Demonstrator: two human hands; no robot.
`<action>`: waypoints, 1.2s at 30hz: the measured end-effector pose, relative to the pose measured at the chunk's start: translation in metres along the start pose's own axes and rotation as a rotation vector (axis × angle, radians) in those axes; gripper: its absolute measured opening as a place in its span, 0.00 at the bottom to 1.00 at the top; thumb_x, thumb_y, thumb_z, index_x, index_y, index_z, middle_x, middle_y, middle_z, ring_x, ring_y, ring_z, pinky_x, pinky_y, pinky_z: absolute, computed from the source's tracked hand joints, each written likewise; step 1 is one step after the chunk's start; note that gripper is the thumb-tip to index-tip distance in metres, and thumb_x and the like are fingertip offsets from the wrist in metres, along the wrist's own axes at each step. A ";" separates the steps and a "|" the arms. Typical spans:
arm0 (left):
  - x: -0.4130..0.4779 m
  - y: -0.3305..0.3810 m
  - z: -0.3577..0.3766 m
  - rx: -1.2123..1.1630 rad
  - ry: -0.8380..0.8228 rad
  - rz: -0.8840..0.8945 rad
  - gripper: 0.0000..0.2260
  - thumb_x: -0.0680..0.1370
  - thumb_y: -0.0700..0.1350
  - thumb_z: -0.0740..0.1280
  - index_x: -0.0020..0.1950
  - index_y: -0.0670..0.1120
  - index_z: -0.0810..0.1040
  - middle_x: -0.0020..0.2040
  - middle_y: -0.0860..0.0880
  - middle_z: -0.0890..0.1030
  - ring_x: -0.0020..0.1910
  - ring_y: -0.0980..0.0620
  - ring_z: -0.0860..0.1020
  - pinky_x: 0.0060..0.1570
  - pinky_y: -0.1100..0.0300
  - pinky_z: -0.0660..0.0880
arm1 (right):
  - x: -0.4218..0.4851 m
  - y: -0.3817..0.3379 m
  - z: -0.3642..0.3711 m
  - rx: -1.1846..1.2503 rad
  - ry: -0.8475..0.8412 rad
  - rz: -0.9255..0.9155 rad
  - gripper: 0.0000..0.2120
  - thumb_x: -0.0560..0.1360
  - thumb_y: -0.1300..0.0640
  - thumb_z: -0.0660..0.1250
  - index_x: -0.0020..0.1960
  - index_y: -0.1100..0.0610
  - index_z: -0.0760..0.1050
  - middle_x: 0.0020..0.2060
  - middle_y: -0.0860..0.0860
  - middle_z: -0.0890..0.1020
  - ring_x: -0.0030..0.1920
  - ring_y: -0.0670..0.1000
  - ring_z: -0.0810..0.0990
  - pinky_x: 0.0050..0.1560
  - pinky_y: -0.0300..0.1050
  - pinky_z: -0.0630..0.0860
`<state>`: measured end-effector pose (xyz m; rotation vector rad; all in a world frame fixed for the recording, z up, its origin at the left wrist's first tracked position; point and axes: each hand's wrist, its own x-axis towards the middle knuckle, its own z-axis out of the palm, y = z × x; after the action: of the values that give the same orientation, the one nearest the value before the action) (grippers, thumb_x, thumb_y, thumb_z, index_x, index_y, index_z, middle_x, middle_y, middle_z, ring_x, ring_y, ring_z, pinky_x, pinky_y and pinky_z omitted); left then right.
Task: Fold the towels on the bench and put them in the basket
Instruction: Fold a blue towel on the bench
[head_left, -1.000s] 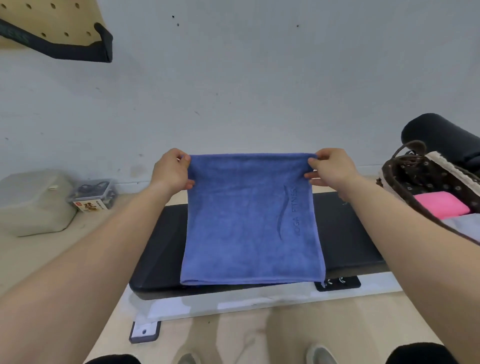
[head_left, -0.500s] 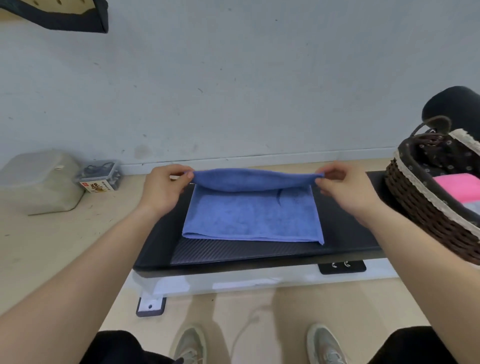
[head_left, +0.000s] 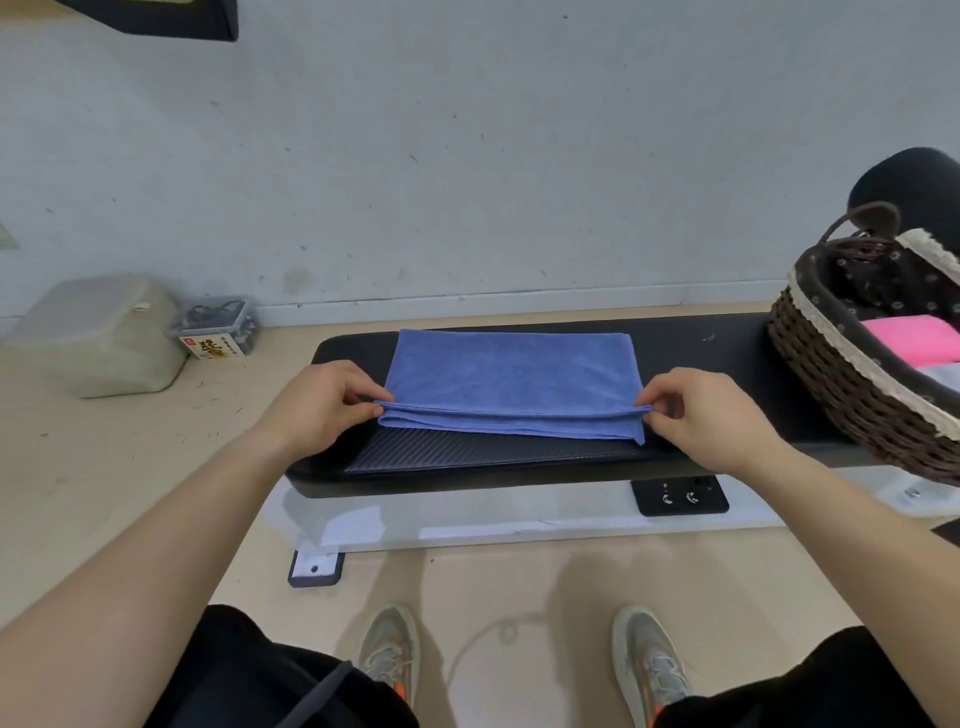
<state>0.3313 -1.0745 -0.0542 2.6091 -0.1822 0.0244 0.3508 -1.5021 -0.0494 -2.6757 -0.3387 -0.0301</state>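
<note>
Blue towel (head_left: 511, 382) folded on black bench (head_left: 696, 348); left hand (head_left: 317, 402), right hand (head_left: 701, 415) pinch near corners; basket (head_left: 841, 384) right

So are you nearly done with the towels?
Partly. A pink towel lies in the basket already. The blue towel is folded over on the bench, the left hand and right hand pinching its near corners. Next: finish folding it and put it in the basket.

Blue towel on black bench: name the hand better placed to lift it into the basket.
Likely right: the right hand pinches the blue towel's corner nearest the brown wicker basket; left hand farther.
</note>
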 end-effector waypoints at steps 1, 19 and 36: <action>0.000 0.001 0.000 0.014 -0.012 0.007 0.14 0.76 0.44 0.74 0.46 0.66 0.80 0.47 0.58 0.79 0.44 0.59 0.79 0.49 0.59 0.76 | -0.001 -0.001 -0.001 -0.018 0.006 -0.007 0.08 0.76 0.57 0.70 0.47 0.42 0.79 0.39 0.43 0.78 0.39 0.44 0.77 0.41 0.46 0.78; 0.026 0.032 0.003 0.216 0.061 0.010 0.10 0.71 0.61 0.63 0.43 0.60 0.81 0.50 0.60 0.75 0.53 0.54 0.74 0.52 0.54 0.75 | 0.012 -0.025 0.000 -0.175 0.001 -0.011 0.11 0.76 0.55 0.60 0.47 0.47 0.82 0.43 0.43 0.75 0.47 0.49 0.76 0.42 0.45 0.72; 0.083 0.059 0.081 0.403 -0.156 -0.001 0.32 0.80 0.67 0.45 0.81 0.58 0.44 0.82 0.52 0.42 0.80 0.51 0.41 0.78 0.45 0.42 | 0.073 -0.059 0.079 -0.297 -0.197 0.050 0.37 0.79 0.31 0.41 0.81 0.47 0.39 0.81 0.51 0.39 0.80 0.52 0.38 0.78 0.55 0.37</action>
<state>0.4041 -1.1762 -0.0909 3.0141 -0.2531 -0.1594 0.4045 -1.3996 -0.0898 -2.9886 -0.3513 0.2166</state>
